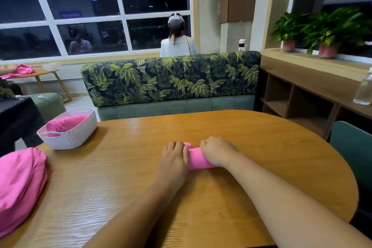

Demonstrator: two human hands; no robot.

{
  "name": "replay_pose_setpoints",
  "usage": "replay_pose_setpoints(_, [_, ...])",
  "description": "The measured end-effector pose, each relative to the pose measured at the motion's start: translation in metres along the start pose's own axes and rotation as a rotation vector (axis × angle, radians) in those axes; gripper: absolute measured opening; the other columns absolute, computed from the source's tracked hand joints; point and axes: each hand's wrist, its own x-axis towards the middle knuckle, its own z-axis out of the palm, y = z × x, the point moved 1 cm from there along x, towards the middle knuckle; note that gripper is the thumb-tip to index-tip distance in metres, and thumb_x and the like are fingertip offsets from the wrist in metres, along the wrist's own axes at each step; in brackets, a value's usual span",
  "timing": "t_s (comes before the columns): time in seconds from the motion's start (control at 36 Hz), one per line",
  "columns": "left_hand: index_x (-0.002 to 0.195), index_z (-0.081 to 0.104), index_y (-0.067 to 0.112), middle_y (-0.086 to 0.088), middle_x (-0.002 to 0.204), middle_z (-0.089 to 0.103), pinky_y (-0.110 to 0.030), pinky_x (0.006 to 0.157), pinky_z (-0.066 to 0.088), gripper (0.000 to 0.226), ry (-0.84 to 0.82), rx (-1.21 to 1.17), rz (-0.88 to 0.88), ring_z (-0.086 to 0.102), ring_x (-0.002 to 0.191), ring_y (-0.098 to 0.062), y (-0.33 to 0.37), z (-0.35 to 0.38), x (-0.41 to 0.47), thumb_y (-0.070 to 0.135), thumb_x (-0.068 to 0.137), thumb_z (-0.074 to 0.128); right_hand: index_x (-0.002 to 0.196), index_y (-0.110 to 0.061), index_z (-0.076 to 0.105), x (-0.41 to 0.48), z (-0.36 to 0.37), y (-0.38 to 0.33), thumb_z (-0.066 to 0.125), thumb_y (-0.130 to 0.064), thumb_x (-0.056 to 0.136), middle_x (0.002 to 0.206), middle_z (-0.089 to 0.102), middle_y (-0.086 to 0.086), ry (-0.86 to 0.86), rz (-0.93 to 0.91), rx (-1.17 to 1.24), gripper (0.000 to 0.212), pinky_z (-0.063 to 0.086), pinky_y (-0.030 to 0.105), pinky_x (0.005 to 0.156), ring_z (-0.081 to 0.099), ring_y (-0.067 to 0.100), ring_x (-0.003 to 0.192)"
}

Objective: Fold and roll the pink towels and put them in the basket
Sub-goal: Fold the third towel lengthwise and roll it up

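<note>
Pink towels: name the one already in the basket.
The roll inside the white basket. The other roll is held by the left hand and right hand; the pile lies unrolled.

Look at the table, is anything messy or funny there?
Nothing looks spilled or broken. The only untidy thing is the heap of pink towels at the table's left edge, bunched up and not yet folded. The basket sits close to that edge too. The left hand and right hand grip a neat rolled towel.
</note>
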Motion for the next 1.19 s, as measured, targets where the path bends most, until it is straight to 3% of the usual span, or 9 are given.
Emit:
replay_pose_setpoints(0.14, [0.114, 0.067, 0.016, -0.004, 0.099, 0.062, -0.043, 0.076, 0.047, 0.044, -0.064, 0.084, 0.014, 0.054, 0.09, -0.028, -0.006, 0.0, 0.008, 0.022, 0.105, 0.024, 0.124, -0.021, 0.067, -0.009, 0.001, -0.003, 0.016, -0.042, 0.109, 0.133, 0.062, 0.008, 0.135, 0.018, -0.091, 0.057, 0.043, 0.044, 0.097, 0.055, 0.03, 0.124])
replay_pose_setpoints(0.28, [0.114, 0.061, 0.004, -0.014, 0.107, 0.062, -0.043, 0.076, 0.039, 0.063, -0.171, 0.091, 0.031, 0.057, 0.097, -0.034, -0.007, -0.002, 0.024, 0.024, 0.099, 0.003, 0.127, -0.028, 0.057, -0.02, 0.01, -0.003, 0.017, -0.043, 0.108, 0.127, 0.059, -0.005, 0.347, -0.335, -0.292, 0.047, 0.044, 0.04, 0.093, 0.053, 0.021, 0.113])
replay_pose_setpoints(0.39, [0.122, 0.057, 0.007, -0.006, 0.11, 0.06, -0.025, 0.073, 0.041, 0.035, -0.215, -0.008, -0.101, 0.054, 0.089, -0.015, -0.006, -0.007, 0.037, 0.022, 0.108, 0.029, 0.133, -0.028, 0.058, -0.029, 0.02, -0.002, 0.021, -0.046, 0.11, 0.123, 0.065, -0.007, 0.366, -0.426, -0.238, 0.047, 0.046, 0.04, 0.092, 0.056, 0.019, 0.108])
replay_pose_setpoints(0.44, [0.105, 0.059, 0.01, -0.011, 0.104, 0.063, -0.037, 0.076, 0.047, 0.027, -0.268, -0.059, -0.155, 0.058, 0.089, -0.026, -0.007, -0.003, 0.042, 0.022, 0.107, 0.036, 0.136, -0.03, 0.054, -0.028, 0.02, -0.002, 0.022, -0.051, 0.108, 0.124, 0.063, -0.007, 0.34, -0.432, -0.226, 0.048, 0.046, 0.041, 0.093, 0.056, 0.019, 0.108])
replay_pose_setpoints(0.53, [0.073, 0.054, 0.021, -0.013, 0.089, 0.069, -0.034, 0.068, 0.039, 0.037, -0.293, -0.144, -0.337, 0.055, 0.076, -0.027, -0.011, -0.002, 0.052, 0.032, 0.105, 0.039, 0.143, -0.031, 0.047, -0.019, 0.012, 0.0, 0.029, -0.064, 0.1, 0.129, 0.059, -0.005, 0.213, -0.432, -0.237, 0.058, 0.046, 0.044, 0.095, 0.055, 0.021, 0.111])
replay_pose_setpoints(0.72, [0.065, 0.06, 0.016, 0.004, 0.06, 0.058, -0.021, 0.047, 0.029, 0.036, -0.199, -0.34, -0.454, 0.052, 0.058, -0.01, -0.012, 0.002, 0.059, 0.027, 0.099, 0.052, 0.138, -0.039, 0.044, 0.004, 0.006, 0.003, 0.057, -0.086, 0.075, 0.125, 0.06, -0.01, 0.079, -0.391, -0.25, 0.079, 0.052, 0.042, 0.089, 0.061, 0.021, 0.112])
replay_pose_setpoints(0.92, [0.084, 0.066, 0.023, 0.009, 0.081, 0.07, -0.036, 0.075, 0.05, 0.017, 0.177, -0.768, -0.592, 0.065, 0.08, -0.008, -0.016, 0.024, 0.054, 0.035, 0.094, 0.072, 0.127, -0.042, 0.052, 0.029, 0.006, 0.005, 0.064, -0.083, 0.068, 0.12, 0.067, -0.017, 0.138, -0.331, -0.14, 0.073, 0.044, 0.036, 0.079, 0.066, 0.018, 0.11])
replay_pose_setpoints(1.06, [0.106, 0.061, 0.033, 0.015, 0.104, 0.067, -0.03, 0.086, 0.052, 0.029, 0.19, -0.703, -0.458, 0.063, 0.099, -0.003, -0.02, 0.023, 0.061, 0.049, 0.088, 0.076, 0.119, -0.051, 0.059, 0.053, -0.005, 0.01, 0.075, -0.082, 0.061, 0.106, 0.072, -0.021, 0.004, -0.253, 0.122, 0.067, 0.052, 0.036, 0.082, 0.067, 0.011, 0.098])
replay_pose_setpoints(1.19, [0.119, 0.06, 0.034, 0.023, 0.111, 0.061, -0.02, 0.087, 0.049, 0.045, 0.071, -0.61, -0.211, 0.06, 0.104, -0.001, -0.031, 0.019, 0.083, 0.064, 0.085, 0.068, 0.105, -0.044, 0.07, 0.067, -0.017, 0.02, 0.093, -0.057, 0.068, 0.1, 0.074, -0.015, -0.188, -0.27, 0.503, 0.046, 0.06, 0.039, 0.081, 0.07, 0.008, 0.09])
